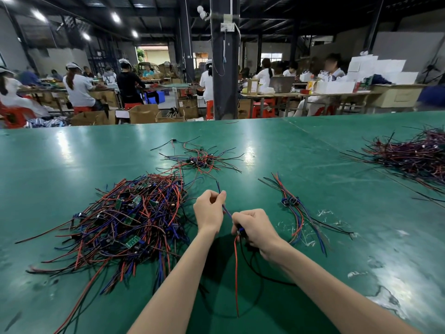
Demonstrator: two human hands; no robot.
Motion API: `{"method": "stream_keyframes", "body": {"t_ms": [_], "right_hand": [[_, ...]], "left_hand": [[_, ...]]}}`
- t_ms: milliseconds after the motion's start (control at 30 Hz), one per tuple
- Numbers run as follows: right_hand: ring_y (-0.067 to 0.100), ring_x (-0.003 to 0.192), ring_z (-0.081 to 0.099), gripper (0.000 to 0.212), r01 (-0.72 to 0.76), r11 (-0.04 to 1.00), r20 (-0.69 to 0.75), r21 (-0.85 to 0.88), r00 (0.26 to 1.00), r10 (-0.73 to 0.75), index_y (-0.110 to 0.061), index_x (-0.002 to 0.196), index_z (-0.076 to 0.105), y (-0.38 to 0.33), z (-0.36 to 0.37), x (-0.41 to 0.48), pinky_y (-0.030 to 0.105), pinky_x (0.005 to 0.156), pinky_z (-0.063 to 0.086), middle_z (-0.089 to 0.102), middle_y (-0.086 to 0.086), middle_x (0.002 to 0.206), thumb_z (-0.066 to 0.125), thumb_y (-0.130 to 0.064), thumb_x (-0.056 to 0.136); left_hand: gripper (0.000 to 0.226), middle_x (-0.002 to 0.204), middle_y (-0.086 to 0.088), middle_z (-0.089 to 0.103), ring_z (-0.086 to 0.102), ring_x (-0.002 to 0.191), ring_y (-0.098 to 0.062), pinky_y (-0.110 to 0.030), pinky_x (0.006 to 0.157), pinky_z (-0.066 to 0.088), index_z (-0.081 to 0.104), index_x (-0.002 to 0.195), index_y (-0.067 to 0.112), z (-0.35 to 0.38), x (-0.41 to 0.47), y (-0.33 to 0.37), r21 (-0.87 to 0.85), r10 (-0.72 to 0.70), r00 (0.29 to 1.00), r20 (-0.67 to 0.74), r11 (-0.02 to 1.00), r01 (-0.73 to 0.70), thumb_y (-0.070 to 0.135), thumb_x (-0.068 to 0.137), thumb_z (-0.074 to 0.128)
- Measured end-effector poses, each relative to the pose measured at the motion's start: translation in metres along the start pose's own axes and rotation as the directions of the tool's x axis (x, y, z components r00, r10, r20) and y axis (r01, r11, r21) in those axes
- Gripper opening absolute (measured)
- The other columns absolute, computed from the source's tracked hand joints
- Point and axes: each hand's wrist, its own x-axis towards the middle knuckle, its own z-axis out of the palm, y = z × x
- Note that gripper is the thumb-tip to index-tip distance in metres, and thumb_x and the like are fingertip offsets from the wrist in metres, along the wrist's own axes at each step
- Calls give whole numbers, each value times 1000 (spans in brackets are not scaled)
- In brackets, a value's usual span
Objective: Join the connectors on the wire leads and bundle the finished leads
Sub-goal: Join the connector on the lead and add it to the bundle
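On the green tabletop [313, 165], I see a big tangle of unjoined leads [125, 220] at my left and a small finished set [292, 208] at my right. Between them my right hand [252, 229] is closed around a connector with red and black wires hanging, while my left hand [209, 208] pinches the blue lead [226, 208]. I judge joining is underway; next, seat the blue end squarely.

Dim workshop hall lit by ceiling lamps [115, 17]. Dark steel pillar [225, 68] set behind green table [72, 165]. Seated workers [79, 89] ranged along benches; cardboard boxes [144, 113] stacked on floor.
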Motion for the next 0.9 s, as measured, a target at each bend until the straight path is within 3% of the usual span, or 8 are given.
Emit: {"method": "stream_keyframes", "body": {"t_ms": [133,267,400,667,900], "right_hand": [[9,34,41,24,7,1000,-10,-8,1000,-7,-13,40,59,0,1,-1,13,34,25,48,-3,37,51,-27,58],[6,30,39,31,31,999,-4,-23,1000,-31,-13,44,61,3,2,0,14,34,27,50,-2,38,56,-14,74],[7,35,49,31,83,987,25,-138,996,-80,-16,46,63,2,8,1,15,41,37,52,-4,39,58,-10,76],[4,41,53,25,121,966,50,-231,992,-112,-17,52,66,-1,12,2,16,48,41,56,-5,41,60,-12,76],[5,49,53,21,146,943,80,-298,989,-128,-19,58,69,-7,20,1,20,58,44,58,-6,47,61,-17,77]], "left_hand": [[19,68,-2,61,52,65,-16,-9,56,37,62,75,4,-4,0,-1,-5,23,1000,9,1000,-23,18,89,65],[21,69,0,61,54,71,-22,-32,70,42,61,75,8,-15,8,-8,205,51,996,68,977,-64,24,88,65],[19,70,-1,63,56,73,-22,-30,71,41,68,74,9,-32,16,-16,293,47,994,94,953,-73,24,84,70],[19,94,-12,66,58,93,-28,-34,83,43,70,76,10,-45,23,-24,379,63,995,82,921,-90,27,83,71],[20,88,-9,67,59,88,-26,-32,81,42,71,76,10,-65,28,-30,365,80,996,34,927,-87,29,83,71]]}}
